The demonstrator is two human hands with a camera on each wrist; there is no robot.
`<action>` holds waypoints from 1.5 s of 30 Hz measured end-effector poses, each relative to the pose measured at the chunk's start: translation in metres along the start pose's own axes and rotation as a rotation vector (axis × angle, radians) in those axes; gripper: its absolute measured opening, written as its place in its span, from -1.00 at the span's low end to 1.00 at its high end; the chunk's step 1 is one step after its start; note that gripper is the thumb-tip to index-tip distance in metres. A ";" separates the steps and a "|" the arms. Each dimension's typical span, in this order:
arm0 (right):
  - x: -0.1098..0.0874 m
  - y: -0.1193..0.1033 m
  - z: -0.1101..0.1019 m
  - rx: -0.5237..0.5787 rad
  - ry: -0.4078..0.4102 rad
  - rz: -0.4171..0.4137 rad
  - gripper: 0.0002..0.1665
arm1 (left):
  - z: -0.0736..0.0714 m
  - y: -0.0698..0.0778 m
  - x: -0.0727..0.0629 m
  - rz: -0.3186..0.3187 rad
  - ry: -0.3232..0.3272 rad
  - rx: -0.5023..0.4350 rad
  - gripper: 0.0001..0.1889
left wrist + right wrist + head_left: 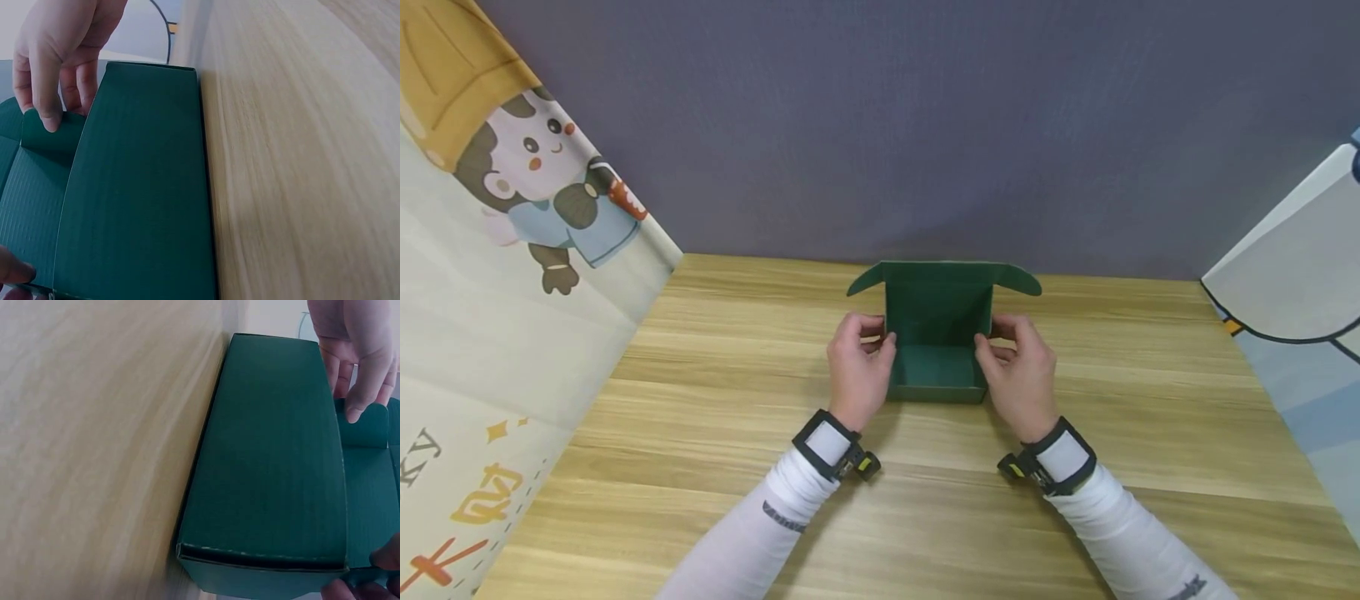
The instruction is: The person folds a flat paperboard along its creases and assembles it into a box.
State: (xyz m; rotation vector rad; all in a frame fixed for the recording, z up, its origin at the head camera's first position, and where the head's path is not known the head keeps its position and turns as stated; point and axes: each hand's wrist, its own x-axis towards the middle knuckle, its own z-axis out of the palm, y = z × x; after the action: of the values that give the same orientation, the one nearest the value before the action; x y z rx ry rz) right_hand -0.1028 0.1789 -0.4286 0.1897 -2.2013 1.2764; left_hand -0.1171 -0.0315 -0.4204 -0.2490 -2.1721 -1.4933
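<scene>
Green cardboard box (936,367) already stands formed with lid up; left hand (857,371) and right hand (1018,375) grip its side walls, closing seemingly left.

A light wooden table (700,433) with plain grain carries everything. One open dark green cardboard box (936,367) sits on it

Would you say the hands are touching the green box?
Touching: the head view shows the left hand and right hand gripping the green box by its side walls.
</scene>
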 end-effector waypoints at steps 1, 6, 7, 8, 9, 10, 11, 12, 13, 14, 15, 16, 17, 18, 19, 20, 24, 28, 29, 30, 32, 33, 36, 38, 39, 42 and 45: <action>0.000 0.000 0.000 0.005 -0.005 0.004 -0.63 | -0.001 0.000 0.000 -0.003 -0.007 -0.001 -0.78; -0.001 0.001 -0.003 0.039 -0.031 0.019 -0.60 | -0.004 -0.002 0.000 -0.028 -0.055 -0.009 -0.73; -0.002 0.002 -0.004 0.048 -0.038 0.023 -0.59 | -0.006 -0.002 -0.001 -0.035 -0.067 -0.014 -0.72; -0.002 0.002 -0.004 0.058 -0.046 0.026 -0.59 | -0.007 -0.003 -0.001 -0.042 -0.079 -0.022 -0.72; -0.002 0.003 -0.005 0.073 -0.055 0.030 -0.59 | -0.008 -0.004 -0.001 -0.048 -0.094 -0.025 -0.71; -0.003 0.004 -0.006 0.091 -0.067 0.033 -0.58 | -0.010 -0.005 -0.001 -0.051 -0.107 -0.035 -0.71; -0.004 0.005 -0.007 0.111 -0.078 0.035 -0.58 | -0.011 -0.005 -0.001 -0.051 -0.123 -0.049 -0.70; -0.004 0.006 -0.009 0.130 -0.092 0.038 -0.57 | -0.013 -0.006 0.000 -0.051 -0.139 -0.056 -0.69; -0.005 0.006 -0.010 0.146 -0.105 0.039 -0.57 | -0.015 -0.007 0.000 -0.048 -0.157 -0.063 -0.68; -0.005 0.006 -0.012 0.158 -0.118 0.038 -0.57 | -0.017 -0.009 0.000 -0.040 -0.175 -0.065 -0.68; -0.005 0.005 -0.014 0.165 -0.130 0.035 -0.58 | -0.020 -0.010 0.000 -0.032 -0.193 -0.067 -0.68; -0.007 0.003 -0.016 0.172 -0.138 0.031 -0.58 | -0.023 -0.010 0.000 -0.023 -0.209 -0.073 -0.68; -0.007 -0.001 -0.018 0.171 -0.146 0.027 -0.60 | -0.026 -0.012 0.001 -0.015 -0.225 -0.073 -0.68; -0.008 -0.004 -0.021 0.164 -0.155 0.023 -0.62 | -0.029 -0.012 0.001 -0.007 -0.237 -0.069 -0.69; -0.009 -0.008 -0.023 0.157 -0.166 0.020 -0.63 | -0.032 -0.014 0.001 -0.002 -0.249 -0.074 -0.69; -0.009 -0.012 -0.026 0.153 -0.178 0.017 -0.65 | -0.035 -0.015 0.001 0.001 -0.261 -0.075 -0.69; -0.009 -0.019 -0.034 0.186 -0.230 0.039 -0.71 | -0.048 -0.016 0.004 -0.042 -0.333 -0.095 -0.66; -0.010 -0.009 -0.038 0.296 -0.287 0.111 -0.73 | -0.058 -0.018 0.008 -0.137 -0.419 -0.130 -0.64; -0.010 -0.006 -0.038 0.317 -0.304 0.129 -0.73 | -0.061 -0.018 0.009 -0.161 -0.435 -0.151 -0.64; -0.010 -0.002 -0.038 0.335 -0.320 0.149 -0.72 | -0.063 -0.019 0.010 -0.183 -0.448 -0.177 -0.63; -0.015 0.002 -0.037 0.356 -0.341 0.185 -0.70 | -0.070 -0.020 0.011 -0.232 -0.481 -0.246 -0.62; -0.017 0.003 -0.037 0.363 -0.350 0.201 -0.70 | -0.073 -0.019 0.011 -0.255 -0.494 -0.274 -0.62; -0.025 0.002 -0.037 0.403 -0.373 0.251 -0.66 | -0.083 -0.019 0.010 -0.316 -0.535 -0.355 -0.65; -0.030 0.000 -0.038 0.442 -0.391 0.282 -0.63 | -0.089 -0.018 0.010 -0.353 -0.563 -0.403 -0.67; -0.032 -0.001 -0.038 0.472 -0.401 0.295 -0.60 | -0.092 -0.018 0.010 -0.369 -0.577 -0.424 -0.68; -0.038 -0.005 -0.040 0.609 -0.438 0.341 -0.53 | -0.101 -0.019 0.011 -0.441 -0.625 -0.503 -0.63; -0.043 -0.009 -0.042 0.782 -0.481 0.392 -0.46 | -0.111 -0.018 0.013 -0.521 -0.683 -0.538 -0.49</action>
State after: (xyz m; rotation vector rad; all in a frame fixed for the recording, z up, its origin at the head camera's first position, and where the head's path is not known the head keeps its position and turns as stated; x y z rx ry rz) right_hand -0.0465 0.2021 -0.4300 0.4114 -2.0338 2.4958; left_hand -0.1039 -0.1414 -0.3979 -0.4487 -2.3896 -2.5969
